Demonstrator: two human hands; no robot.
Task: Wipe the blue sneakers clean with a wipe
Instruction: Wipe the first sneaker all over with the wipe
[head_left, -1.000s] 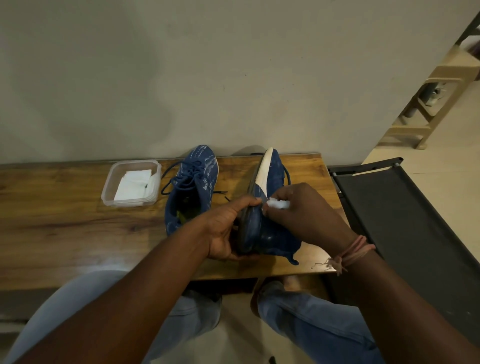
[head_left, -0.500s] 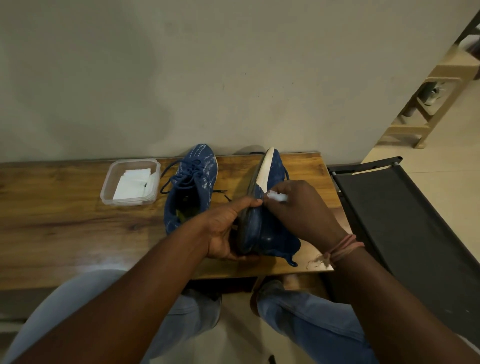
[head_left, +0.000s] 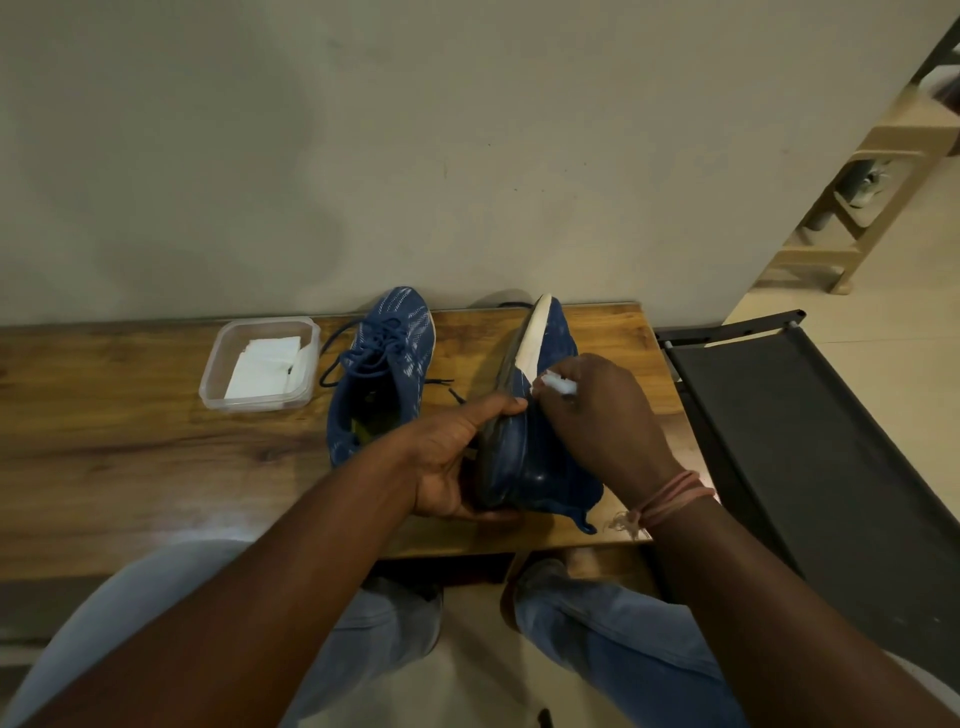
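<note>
Blue knit and white rubber fill the middle of the wooden worktop (head_left: 130, 457), where you are partway through wiping the tilted sneaker (head_left: 530, 447), tipped onto its side with its dark sole turned to your left. Your left hand (head_left: 447, 462) is wrapped around the sole near the heel, thumb laid over the sole's edge, steadying the shoe. Your right hand (head_left: 597, 415) has its fingers pressed together, pinching a small folded white wipe (head_left: 558, 384) against the upper just below the white midsole strip. The step in hand looks like scrubbing the side panel near that strip; the next move probably calls for drawing the wipe along the edge toward the toe while the left hand keeps the shoe from rolling. Two sneakers are in view: the one you grip and the upright sneaker (head_left: 379, 374) resting just beside it, laces loose. One clear plastic container (head_left: 218, 364) sits left of the pair, near the wall, holding spare white wipes (head_left: 262, 366) whose number cannot be told. One wipe is in use.
</note>
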